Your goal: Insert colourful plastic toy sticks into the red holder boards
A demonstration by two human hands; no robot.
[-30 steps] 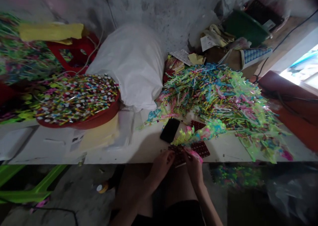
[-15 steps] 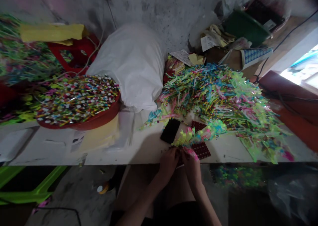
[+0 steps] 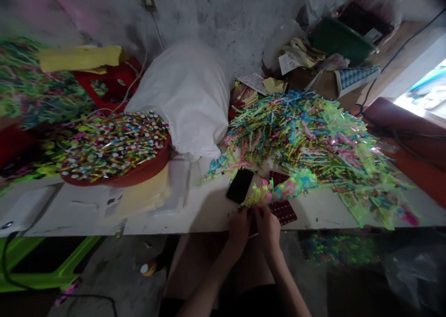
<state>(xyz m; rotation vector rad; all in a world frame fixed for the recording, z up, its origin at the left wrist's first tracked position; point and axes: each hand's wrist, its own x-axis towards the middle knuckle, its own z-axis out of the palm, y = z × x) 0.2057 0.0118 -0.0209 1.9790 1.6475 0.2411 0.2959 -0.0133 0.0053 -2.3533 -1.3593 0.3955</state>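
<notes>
At the table's front edge my left hand [image 3: 239, 226] and my right hand [image 3: 266, 224] are close together, fingers bent and pinched. What they hold, if anything, is hidden by the fingers. Under and beside them lies a dark red board [image 3: 284, 212] with rows of pale dots. Just beyond the fingertips is a small row of yellow, pink and blue translucent plastic pieces [image 3: 258, 192], which runs right into a greenish bunch [image 3: 299, 182]. A black phone [image 3: 239, 185] lies flat to the left of it.
A large heap of colourful plastic sticks [image 3: 299, 136] covers the table's right side. On the left stands a red basin [image 3: 139, 172] full of small white-capped tubes. A white sack [image 3: 188, 89] leans at the wall. A green stool [image 3: 52, 280] stands below.
Both hands stay at the table edge, still close together. The bright pink piece beside my right hand no longer shows. The camera view has shifted slightly.
</notes>
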